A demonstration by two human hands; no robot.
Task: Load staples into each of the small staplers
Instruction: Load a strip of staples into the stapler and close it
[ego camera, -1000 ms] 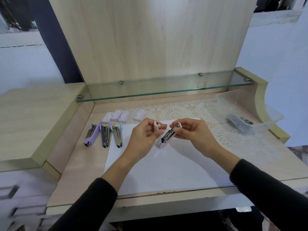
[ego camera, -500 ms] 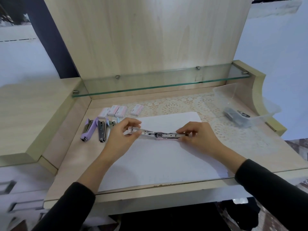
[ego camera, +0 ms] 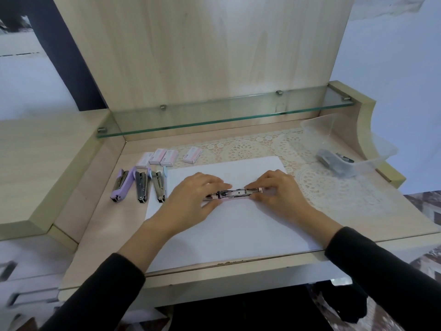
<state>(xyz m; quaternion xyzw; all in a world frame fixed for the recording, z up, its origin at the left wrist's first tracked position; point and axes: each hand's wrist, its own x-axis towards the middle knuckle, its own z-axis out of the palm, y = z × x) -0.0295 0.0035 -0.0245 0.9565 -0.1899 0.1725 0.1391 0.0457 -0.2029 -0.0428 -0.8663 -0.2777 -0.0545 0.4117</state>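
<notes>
A small pink stapler (ego camera: 232, 193) lies folded out flat on the white paper sheet (ego camera: 238, 230), its metal staple channel facing up. My left hand (ego camera: 193, 199) holds its left end between thumb and fingers. My right hand (ego camera: 278, 188) pinches its right end. Three more small staplers lie side by side at the paper's left edge: a purple one (ego camera: 120, 186), a grey one (ego camera: 141, 186) and a light blue one (ego camera: 158, 185). Several pink staple boxes (ego camera: 164, 157) sit behind them.
A clear plastic tub (ego camera: 372, 149) at the right back corner holds a grey stapler (ego camera: 334, 161). A lace mat (ego camera: 322, 185) covers the desk's right half. A glass shelf (ego camera: 226, 113) runs across the back, above the desk. The desk's front edge (ego camera: 214, 275) is near.
The pink stapler was held up, half open, between both hands. It has been spread out flat and lowered onto the paper, with each hand keeping hold of an end.
</notes>
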